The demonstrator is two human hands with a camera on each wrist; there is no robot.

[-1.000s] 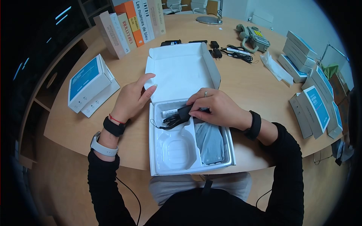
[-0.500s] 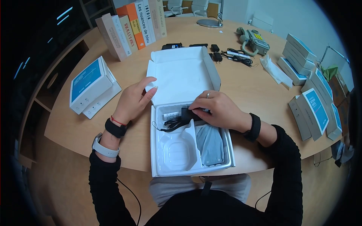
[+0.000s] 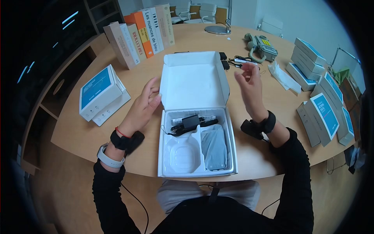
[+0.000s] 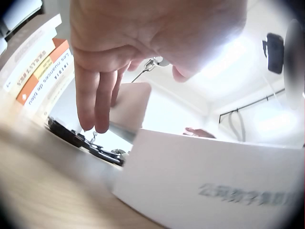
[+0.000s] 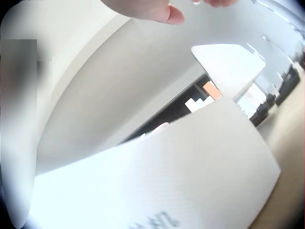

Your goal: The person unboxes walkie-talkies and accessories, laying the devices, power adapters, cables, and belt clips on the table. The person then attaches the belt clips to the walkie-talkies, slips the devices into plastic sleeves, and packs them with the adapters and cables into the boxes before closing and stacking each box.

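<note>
Black adapter (image 3: 190,122): far end of open box (image 3: 197,175) | grey pouch (image 3: 214,151): box's right, moulded tray (image 3: 182,155) presumably separating them | left hand (image 3: 140,106): box's left | right hand (image 3: 251,90): box's right | both empty, thumbs apart

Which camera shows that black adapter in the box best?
The head view: it looks down into the open box, where the black adapter lies uncovered. Neither wrist view shows it; both see the box from outside.
</note>
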